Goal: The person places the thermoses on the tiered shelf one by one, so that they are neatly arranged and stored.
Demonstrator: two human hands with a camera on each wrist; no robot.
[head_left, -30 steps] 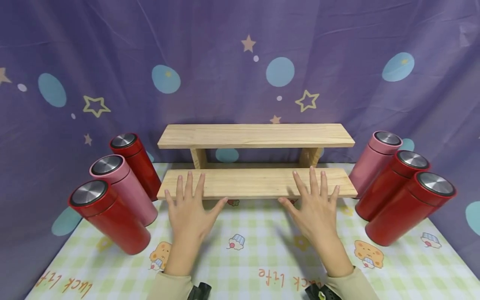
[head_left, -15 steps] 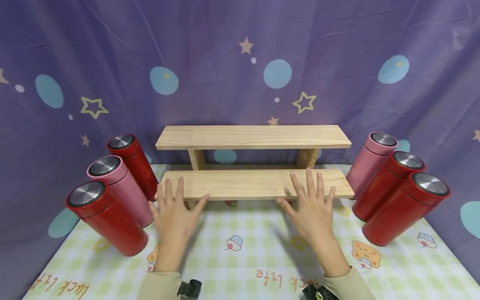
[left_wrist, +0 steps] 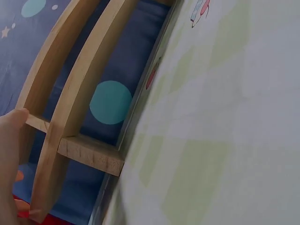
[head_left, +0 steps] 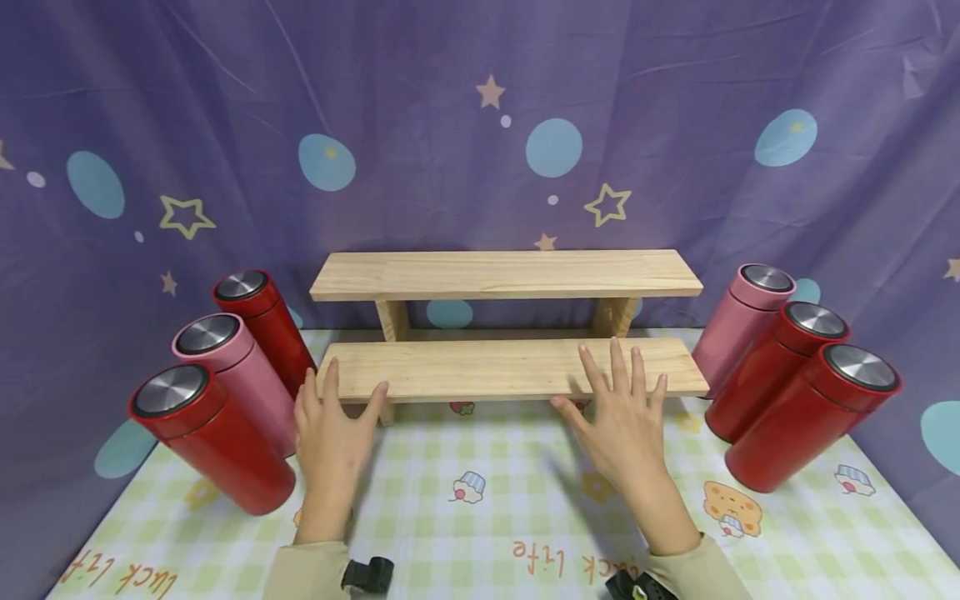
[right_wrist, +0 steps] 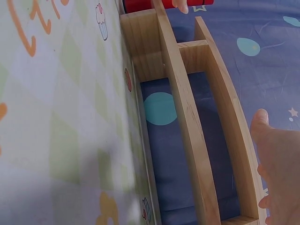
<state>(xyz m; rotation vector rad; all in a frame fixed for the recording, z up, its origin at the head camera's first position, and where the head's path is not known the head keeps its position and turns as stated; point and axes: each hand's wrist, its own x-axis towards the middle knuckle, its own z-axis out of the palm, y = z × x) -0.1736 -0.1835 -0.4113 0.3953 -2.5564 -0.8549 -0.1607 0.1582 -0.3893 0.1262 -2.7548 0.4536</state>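
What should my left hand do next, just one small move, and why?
I'd probably ease your left hand sideways toward the silver-lidded pink cylindrical bottle on your left: the hand holds nothing, its fingers are extended, and in the head view that bottle appears right beside it, while your right hand is spread at the two-tier pale wooden stand.

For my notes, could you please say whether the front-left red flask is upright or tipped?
Upright: the red flask stands on the tablecloth, lid on top.
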